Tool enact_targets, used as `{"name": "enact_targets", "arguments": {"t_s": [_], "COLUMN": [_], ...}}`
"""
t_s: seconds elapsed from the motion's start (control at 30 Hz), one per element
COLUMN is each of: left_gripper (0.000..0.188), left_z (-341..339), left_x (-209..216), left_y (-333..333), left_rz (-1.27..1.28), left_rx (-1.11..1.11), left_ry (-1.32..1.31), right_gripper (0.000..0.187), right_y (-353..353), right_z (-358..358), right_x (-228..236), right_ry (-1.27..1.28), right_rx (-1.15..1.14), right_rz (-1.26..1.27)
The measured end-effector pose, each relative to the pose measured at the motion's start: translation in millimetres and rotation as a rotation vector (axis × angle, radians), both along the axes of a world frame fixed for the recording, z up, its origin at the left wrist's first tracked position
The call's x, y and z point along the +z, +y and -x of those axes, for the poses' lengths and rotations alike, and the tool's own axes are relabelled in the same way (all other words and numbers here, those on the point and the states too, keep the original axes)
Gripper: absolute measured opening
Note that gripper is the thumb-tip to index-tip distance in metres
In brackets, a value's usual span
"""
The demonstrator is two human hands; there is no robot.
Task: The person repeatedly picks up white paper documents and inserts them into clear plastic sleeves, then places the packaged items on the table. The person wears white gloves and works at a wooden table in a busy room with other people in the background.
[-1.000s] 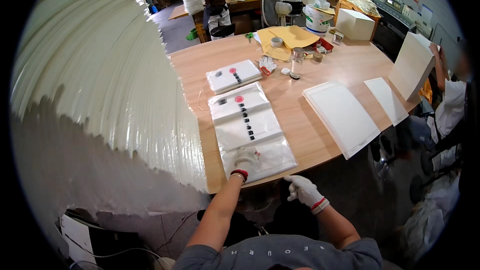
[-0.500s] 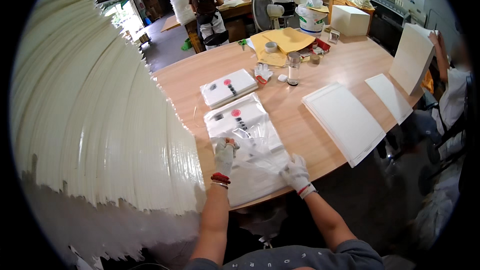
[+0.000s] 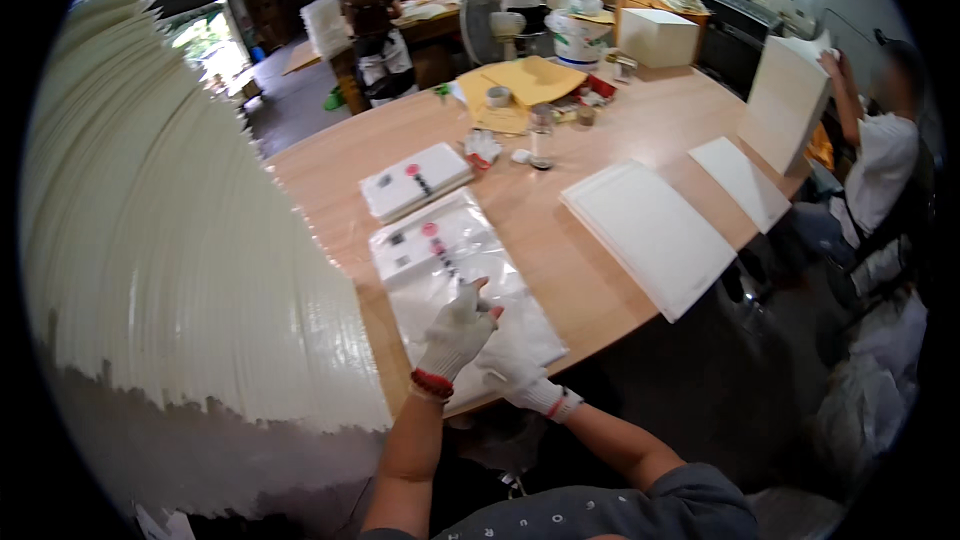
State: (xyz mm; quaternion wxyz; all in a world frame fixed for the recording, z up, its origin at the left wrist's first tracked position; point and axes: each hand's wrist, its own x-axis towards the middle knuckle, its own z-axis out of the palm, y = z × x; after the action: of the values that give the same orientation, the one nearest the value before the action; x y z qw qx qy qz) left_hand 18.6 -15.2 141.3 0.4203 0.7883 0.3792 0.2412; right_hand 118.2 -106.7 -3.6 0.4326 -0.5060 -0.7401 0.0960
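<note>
A stack of clear plastic bags [image 3: 490,240] with red and black print lies on the wooden table, close to my body. Over its lower half is my left hand [image 3: 458,328], in a white knit glove with bare fingertips, thumb and forefinger held apart. My right hand [image 3: 515,378], gloved in white, rests low on the stack near the table's front edge, just beside the left wrist. Its fingers are blurred against the white plastic. Beyond the stack sits a smaller printed pile of packed white sheets [image 3: 415,183].
A tall mass of white sheets [image 3: 190,240] rises at my left. To the right lie a thick white sheet stack [image 3: 650,235] and a thinner one [image 3: 740,180]. A glass jar [image 3: 541,138], tape roll [image 3: 498,96] and yellow paper [image 3: 530,78] stand farther back. A co-worker [image 3: 880,170] handles an upright stack.
My left hand has let go of the lifted clear film and turned, fingers outstretched. My right hand has come inward to the left, close to it. The whole view has shifted slightly.
</note>
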Motion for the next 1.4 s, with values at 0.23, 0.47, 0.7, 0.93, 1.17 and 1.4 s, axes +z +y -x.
{"name": "enact_targets", "arguments": {"t_s": [0.23, 0.47, 0.7, 0.93, 1.17, 1.4], "left_gripper": [0.045, 0.044, 0.026, 0.028, 0.054, 0.082], "left_z": [32.0, 45.2, -51.7, -83.1, -42.7, -23.5], "left_x": [-10.2, 13.8, -27.4, -115.2, -111.0, -69.6], "left_y": [-51.0, -94.9, -153.6, -152.1, -142.5, -201.5], "left_rz": [-0.59, -0.822, 0.507, 1.345, 0.155, -0.426], "left_rx": [0.088, 0.224, -0.455, -0.074, -0.323, -0.482], "left_ry": [0.112, -0.002, -0.172, -0.355, 0.273, 0.492], "right_gripper": [0.043, 0.055, 0.014, 0.027, 0.038, 0.036], "right_y": [-126.0, -141.1, -135.9, -189.8, -206.9, -161.8], "right_z": [-171.7, -298.7, -258.1, -158.5, -156.4, -46.5], "right_x": [54.5, 42.1, 69.8, 107.5, 2.8, 18.6], "right_ry": [-0.354, -0.285, -0.811, -0.283, 1.584, 1.205], "right_rx": [-0.696, -0.636, -0.669, 0.037, -0.438, -0.442], "right_rz": [0.16, 0.376, 0.031, 0.23, 0.525, 0.146]}}
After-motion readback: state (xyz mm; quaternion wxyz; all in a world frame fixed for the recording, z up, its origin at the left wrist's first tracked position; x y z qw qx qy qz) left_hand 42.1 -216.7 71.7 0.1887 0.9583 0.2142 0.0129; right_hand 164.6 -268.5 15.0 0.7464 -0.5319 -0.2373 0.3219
